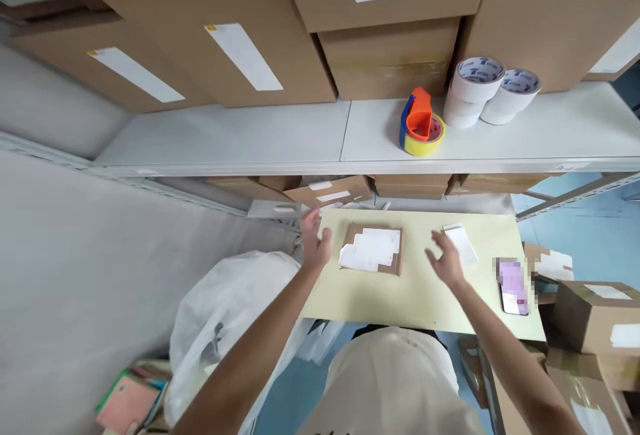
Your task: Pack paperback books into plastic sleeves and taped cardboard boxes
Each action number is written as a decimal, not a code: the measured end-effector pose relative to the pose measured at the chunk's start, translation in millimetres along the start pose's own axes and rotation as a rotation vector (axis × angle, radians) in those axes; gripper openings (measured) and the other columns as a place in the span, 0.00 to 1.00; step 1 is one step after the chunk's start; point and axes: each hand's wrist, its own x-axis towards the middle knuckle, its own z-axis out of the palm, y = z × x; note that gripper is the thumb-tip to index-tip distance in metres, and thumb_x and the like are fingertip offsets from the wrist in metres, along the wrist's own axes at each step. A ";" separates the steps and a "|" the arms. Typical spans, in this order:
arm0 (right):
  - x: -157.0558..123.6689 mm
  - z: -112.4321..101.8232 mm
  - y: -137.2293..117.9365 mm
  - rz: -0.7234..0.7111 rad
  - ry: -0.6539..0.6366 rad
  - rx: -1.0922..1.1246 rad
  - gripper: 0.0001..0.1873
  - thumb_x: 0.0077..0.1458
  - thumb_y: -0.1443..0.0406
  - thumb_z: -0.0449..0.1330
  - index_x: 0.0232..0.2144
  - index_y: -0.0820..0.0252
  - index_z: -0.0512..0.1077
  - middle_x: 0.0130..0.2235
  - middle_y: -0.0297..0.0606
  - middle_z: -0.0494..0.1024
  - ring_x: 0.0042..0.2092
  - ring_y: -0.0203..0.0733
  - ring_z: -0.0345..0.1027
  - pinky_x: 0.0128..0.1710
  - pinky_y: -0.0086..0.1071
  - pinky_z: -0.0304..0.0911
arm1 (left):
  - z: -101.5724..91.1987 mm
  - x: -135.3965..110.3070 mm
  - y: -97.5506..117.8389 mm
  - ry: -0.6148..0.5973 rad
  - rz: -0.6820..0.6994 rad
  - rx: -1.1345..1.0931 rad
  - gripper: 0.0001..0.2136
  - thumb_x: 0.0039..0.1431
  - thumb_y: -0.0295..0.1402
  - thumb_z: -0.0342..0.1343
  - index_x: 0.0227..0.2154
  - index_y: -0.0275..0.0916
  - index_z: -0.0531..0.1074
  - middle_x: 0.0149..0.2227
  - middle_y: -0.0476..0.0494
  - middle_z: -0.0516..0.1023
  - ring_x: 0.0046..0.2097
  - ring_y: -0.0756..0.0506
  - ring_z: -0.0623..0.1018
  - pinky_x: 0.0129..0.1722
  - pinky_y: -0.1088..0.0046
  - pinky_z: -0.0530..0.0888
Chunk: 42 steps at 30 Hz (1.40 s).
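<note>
On the pale yellow table [415,298] lies a flat brown cardboard parcel [395,260] with white paper labels [370,250] across its top. My left hand [315,240] is raised just left of the parcel, fingers apart and holding nothing. To the parcel's right, my right hand [445,257] hovers with thumb and fingers spread, nothing in it. Close beside the right hand is a stack of white paper slips [463,247], partly covered by the fingers. Both hands are apart from the parcel.
A grey shelf [250,135] over the table bears large cartons [240,41], white tape rolls [475,81] and an orange tape dispenser [419,115]. A phone [513,288] lies at the table's right. Boxes [595,315] are piled right; a white plastic bag [225,315] stands left.
</note>
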 end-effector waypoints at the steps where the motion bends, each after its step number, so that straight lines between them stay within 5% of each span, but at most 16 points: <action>1: -28.6 18.3 14.6 0.052 -0.086 0.029 0.24 0.53 0.61 0.58 0.54 0.55 0.66 0.48 0.50 0.75 0.45 0.53 0.75 0.43 0.51 0.73 | -12.6 -24.3 -25.0 0.006 -0.178 0.032 0.36 0.53 0.64 0.44 0.53 0.40 0.63 0.55 0.31 0.67 0.59 0.34 0.67 0.56 0.52 0.66; 2: -52.2 37.3 25.9 0.086 -0.157 0.053 0.26 0.51 0.62 0.59 0.54 0.55 0.66 0.48 0.49 0.75 0.45 0.53 0.75 0.43 0.51 0.73 | -20.9 -46.3 -46.4 -0.042 -0.345 0.056 0.34 0.53 0.63 0.45 0.52 0.41 0.64 0.54 0.33 0.68 0.59 0.34 0.67 0.56 0.53 0.66; 5: -89.1 87.4 36.2 0.155 -0.258 0.085 0.31 0.46 0.64 0.62 0.55 0.55 0.65 0.50 0.47 0.75 0.48 0.53 0.74 0.42 0.49 0.73 | -22.0 -93.5 -82.0 -0.206 -0.529 0.013 0.28 0.52 0.56 0.54 0.48 0.41 0.68 0.48 0.35 0.74 0.57 0.34 0.70 0.54 0.57 0.68; 9: -92.3 116.5 13.4 0.229 -0.275 0.081 0.25 0.46 0.65 0.62 0.50 0.57 0.68 0.44 0.44 0.77 0.45 0.50 0.74 0.41 0.44 0.72 | -2.5 -113.0 -77.9 -0.339 -0.567 -0.225 0.22 0.49 0.49 0.62 0.42 0.41 0.70 0.45 0.39 0.77 0.56 0.38 0.72 0.53 0.65 0.68; 13: -101.9 105.3 -14.1 0.238 -0.155 0.020 0.22 0.50 0.57 0.61 0.46 0.60 0.71 0.40 0.43 0.75 0.41 0.49 0.73 0.41 0.43 0.71 | -6.0 -113.3 -68.9 -0.341 -0.367 -0.276 0.22 0.45 0.44 0.66 0.41 0.39 0.70 0.43 0.42 0.76 0.51 0.42 0.74 0.51 0.67 0.69; 17: -121.1 84.4 -29.9 0.282 -0.014 -0.015 0.26 0.59 0.49 0.49 0.48 0.60 0.73 0.38 0.43 0.74 0.39 0.46 0.73 0.39 0.38 0.69 | -14.9 -126.7 -72.8 -0.335 -0.193 -0.197 0.19 0.49 0.40 0.62 0.43 0.39 0.71 0.40 0.44 0.74 0.42 0.45 0.76 0.42 0.70 0.73; 23: -124.5 87.6 -30.1 0.381 0.013 -0.274 0.30 0.60 0.47 0.44 0.34 0.62 0.77 0.32 0.46 0.76 0.35 0.47 0.72 0.37 0.36 0.67 | 0.5 -144.3 -80.3 -0.356 -0.156 0.123 0.10 0.53 0.35 0.59 0.37 0.37 0.71 0.27 0.50 0.70 0.30 0.48 0.73 0.36 0.71 0.72; 26: -123.0 93.7 -30.5 0.355 0.050 -0.299 0.30 0.61 0.49 0.45 0.46 0.65 0.74 0.40 0.52 0.77 0.43 0.52 0.72 0.43 0.40 0.67 | 3.3 -143.8 -78.6 -0.341 -0.144 0.143 0.14 0.53 0.33 0.59 0.42 0.36 0.71 0.35 0.43 0.74 0.37 0.44 0.76 0.41 0.66 0.74; 29: -130.4 95.4 -37.4 0.181 0.068 -0.430 0.31 0.63 0.52 0.47 0.60 0.67 0.63 0.58 0.60 0.67 0.60 0.57 0.61 0.54 0.48 0.61 | -0.9 -146.5 -67.7 -0.334 0.091 0.208 0.20 0.56 0.31 0.57 0.52 0.36 0.67 0.52 0.32 0.72 0.55 0.38 0.72 0.53 0.59 0.70; 32: -142.4 94.9 -44.4 -0.056 -0.084 -0.620 0.29 0.64 0.54 0.48 0.63 0.61 0.60 0.67 0.55 0.56 0.68 0.58 0.47 0.60 0.53 0.54 | -6.2 -153.3 -53.1 -0.495 0.416 0.311 0.22 0.59 0.34 0.55 0.57 0.39 0.66 0.63 0.33 0.64 0.66 0.36 0.61 0.62 0.53 0.60; 34: -147.7 95.0 -44.7 -0.088 -0.199 -0.672 0.29 0.64 0.54 0.48 0.63 0.58 0.59 0.68 0.51 0.55 0.69 0.57 0.45 0.61 0.55 0.52 | -8.4 -157.0 -46.7 -0.634 0.512 0.367 0.21 0.61 0.38 0.54 0.57 0.39 0.67 0.64 0.35 0.63 0.67 0.35 0.59 0.65 0.51 0.56; 37: -148.1 96.2 -37.9 -0.088 -0.259 -0.625 0.31 0.65 0.53 0.48 0.65 0.58 0.55 0.68 0.51 0.54 0.69 0.58 0.43 0.60 0.57 0.54 | -9.9 -158.7 -43.8 -0.724 0.511 0.424 0.21 0.62 0.38 0.52 0.57 0.40 0.68 0.64 0.36 0.64 0.66 0.35 0.60 0.65 0.47 0.55; 42: -140.6 97.0 -25.1 -0.143 -0.243 -0.365 0.34 0.63 0.51 0.51 0.66 0.60 0.55 0.68 0.53 0.54 0.70 0.59 0.38 0.63 0.57 0.53 | -6.2 -155.4 -38.8 -0.674 0.456 0.461 0.19 0.62 0.39 0.52 0.55 0.43 0.71 0.62 0.36 0.67 0.65 0.34 0.63 0.64 0.43 0.53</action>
